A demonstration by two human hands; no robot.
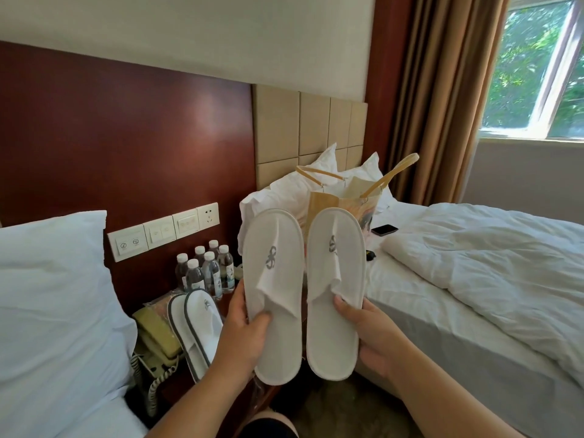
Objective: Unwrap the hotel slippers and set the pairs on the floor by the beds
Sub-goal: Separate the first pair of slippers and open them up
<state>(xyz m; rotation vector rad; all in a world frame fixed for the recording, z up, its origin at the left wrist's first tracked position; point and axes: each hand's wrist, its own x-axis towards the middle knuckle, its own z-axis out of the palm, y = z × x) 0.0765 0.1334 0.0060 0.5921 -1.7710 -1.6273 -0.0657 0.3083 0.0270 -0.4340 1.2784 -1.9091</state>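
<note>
Far left: a white pillow (47, 279) lies on the left bed, right at the edge of your view.
Wall: a row of switches and a socket (162, 231) sits on the dark red panel between the two beds.
Table: the bedside table (177, 387) between the beds carries six water bottles (205, 270) at the back and a beige telephone (155, 339) with a coiled cord at the front.
Second pair: the grey-trimmed slippers (196, 327) lie stacked on the table, just right of the telephone and partly behind your left wrist. Crinkled clear film shows around their toe end.
Left hand: your left hand (243, 336) holds the left slipper (271, 295) by its heel half, with the thumb pressed on the insole and the fingers curled round behind the sole.
Pair in hand: both white slippers are bare of wrapping and held upright side by side, toes up, logos facing you. They hang in the air over the gap between the beds, not on the floor.
Right hand: your right hand (373, 336) holds the right slipper (335, 295) the same way, thumb at the edge of the upper and fingers wrapped under the sole.
Behind the slippers: a paper bag (344, 200) with tan handles stands on the right bed against its white pillows.
Right bed: a dark phone (384, 230) lies on the sheet near the bag, and a rumpled white duvet (489, 263) covers the rest.
Far right: a brown curtain (442, 90) hangs beside the window (537, 67), which shows green leaves outside.
</note>
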